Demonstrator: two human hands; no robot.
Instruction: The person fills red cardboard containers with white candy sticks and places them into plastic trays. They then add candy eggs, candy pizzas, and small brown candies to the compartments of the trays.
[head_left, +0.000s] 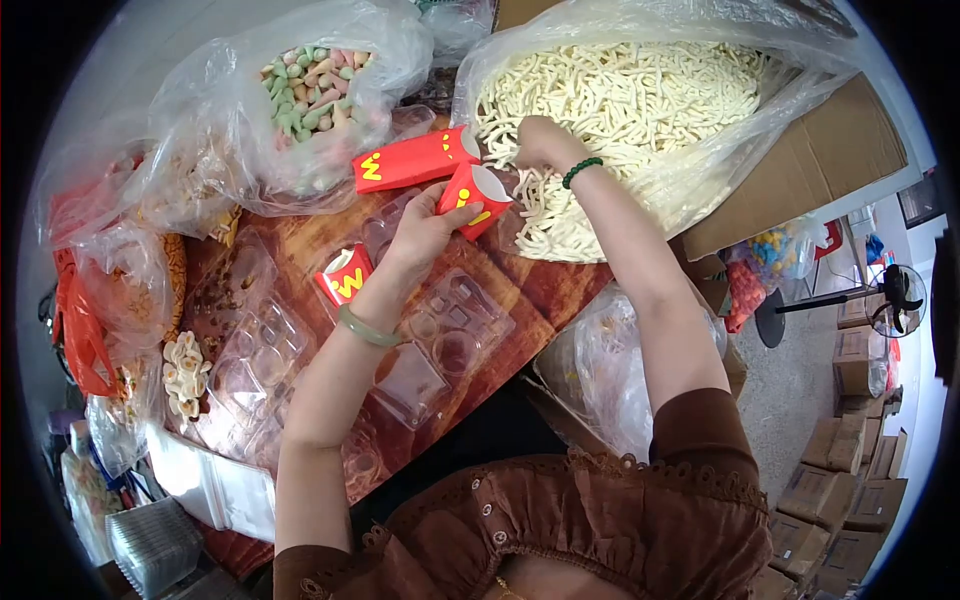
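My left hand (425,232) holds an opened red carton (470,203) with a yellow mark, thumb across its front. My right hand (540,143) reaches into the pile of pale, stick-shaped pieces (630,95) in a large clear bag; its fingers are curled down at the pile's left edge, and what they grip is hidden. A stack of flat red cartons (415,160) lies just behind the held carton. Another red carton (345,274) with pale contents at its mouth rests on the table, left of my left forearm.
Clear plastic trays (455,325) lie on the reddish-brown table (515,290). A bag of pink and green pieces (315,90) sits at the back left, white and yellow pieces (185,373) at the left. Cardboard (800,160) borders the pile on the right.
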